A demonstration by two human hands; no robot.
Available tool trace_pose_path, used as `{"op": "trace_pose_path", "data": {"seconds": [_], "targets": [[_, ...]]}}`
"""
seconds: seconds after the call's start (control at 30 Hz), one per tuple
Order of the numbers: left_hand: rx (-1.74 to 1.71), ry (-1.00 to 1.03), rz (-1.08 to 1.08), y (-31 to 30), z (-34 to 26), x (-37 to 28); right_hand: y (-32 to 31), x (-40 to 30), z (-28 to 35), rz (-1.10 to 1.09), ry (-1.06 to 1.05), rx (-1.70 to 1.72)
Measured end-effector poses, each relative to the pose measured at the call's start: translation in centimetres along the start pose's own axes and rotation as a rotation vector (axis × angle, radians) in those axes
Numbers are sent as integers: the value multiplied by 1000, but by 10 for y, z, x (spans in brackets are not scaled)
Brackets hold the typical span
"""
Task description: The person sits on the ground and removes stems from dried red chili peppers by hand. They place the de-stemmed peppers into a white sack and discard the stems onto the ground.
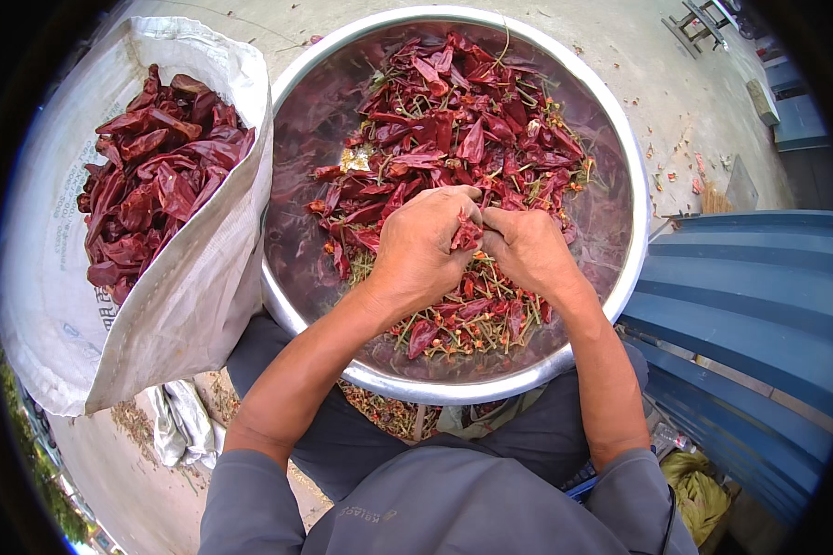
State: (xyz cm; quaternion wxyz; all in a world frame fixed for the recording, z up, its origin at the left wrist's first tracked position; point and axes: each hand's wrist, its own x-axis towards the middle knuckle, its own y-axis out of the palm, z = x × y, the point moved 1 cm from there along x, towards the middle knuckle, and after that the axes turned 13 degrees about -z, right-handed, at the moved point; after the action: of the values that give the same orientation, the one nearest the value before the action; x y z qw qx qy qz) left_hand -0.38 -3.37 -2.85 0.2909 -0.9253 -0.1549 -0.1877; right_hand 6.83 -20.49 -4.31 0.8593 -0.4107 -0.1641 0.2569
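My left hand (420, 250) is closed around crumpled dried red chilli peppers (467, 232), which show between thumb and curled fingers. Against their right side, the bent fingers of my right hand (531, 246) come together; whatever lies between those fingertips is hidden. Both hands are over a wide, shiny metal basin (635, 229) resting across my lap. Inside it, a heap of dried red chillies (451, 132) with stems fills the far and middle part. Loose stems and caps (472, 333), mixed with a few pods, lie nearer to me.
At the left, a white woven sack (201, 305) bearing writing stands with its mouth open, dried chilli pods (160, 180) inside. Blue corrugated metal sheets (743, 277) rise at the right. A white cloth or bag (184, 423) lies on the concrete floor. Stem litter (382, 416) shows below the basin.
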Motion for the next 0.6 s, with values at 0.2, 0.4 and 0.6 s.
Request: {"op": "trace_pose_path", "data": {"seconds": [0.2,0.4,0.6], "targets": [[-402,-450,-231,-24,14,17,8,7,8,-88,349,504],[-455,-599,14,-14,8,8,11,8,18,-55,118,427],[-146,-242,23,-19,7,11,-14,10,5,-12,232,514]]}}
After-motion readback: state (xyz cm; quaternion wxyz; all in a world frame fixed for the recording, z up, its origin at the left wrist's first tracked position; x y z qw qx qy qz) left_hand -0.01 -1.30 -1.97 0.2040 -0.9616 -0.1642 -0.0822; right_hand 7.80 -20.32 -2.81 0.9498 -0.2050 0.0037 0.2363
